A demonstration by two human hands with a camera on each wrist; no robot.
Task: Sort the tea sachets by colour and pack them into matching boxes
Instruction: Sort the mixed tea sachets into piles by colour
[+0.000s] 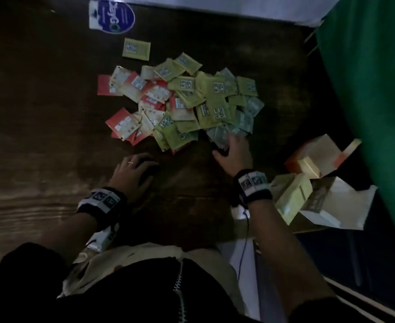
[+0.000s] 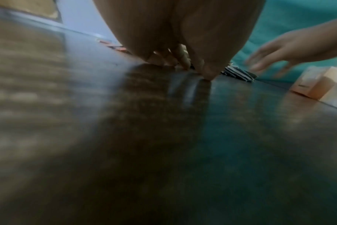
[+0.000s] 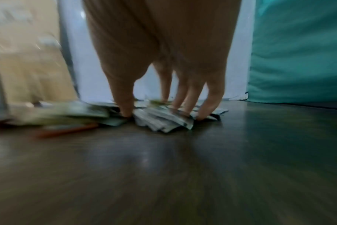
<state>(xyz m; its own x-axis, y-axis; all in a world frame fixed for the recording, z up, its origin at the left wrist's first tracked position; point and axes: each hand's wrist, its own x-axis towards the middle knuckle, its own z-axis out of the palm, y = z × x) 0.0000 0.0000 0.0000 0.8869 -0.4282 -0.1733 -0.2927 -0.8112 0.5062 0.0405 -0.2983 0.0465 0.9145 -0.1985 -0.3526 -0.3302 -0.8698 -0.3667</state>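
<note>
Sachets (image 1: 180, 101) lie heaped mid-table on the dark wooden table (image 1: 40, 113), red ones (image 1: 122, 122) at the pile's left, yellow-green ones (image 1: 212, 99) in the middle, pale blue-green ones (image 1: 245, 117) at its right. Near the pile's near-left edge the left hand (image 1: 133, 173) rests on bare wood with fingers curled under, holding nothing that can be seen; a ring (image 1: 130, 162) shows on one finger. A lone yellow sachet (image 1: 136, 49) lies apart beyond the heap, near a blue round sticker (image 1: 112, 17). Further right, the right hand (image 1: 232, 155) spreads its fingers (image 3: 210, 100) wide and presses their tips on the blue-green sachets at the pile's near-right corner. Open boxes crowd the table's right edge: an orange one (image 1: 317, 159), a yellow-green one (image 1: 292, 197) and a white one (image 1: 336, 206). A green curtain (image 1: 378, 89) hangs beside them.
</note>
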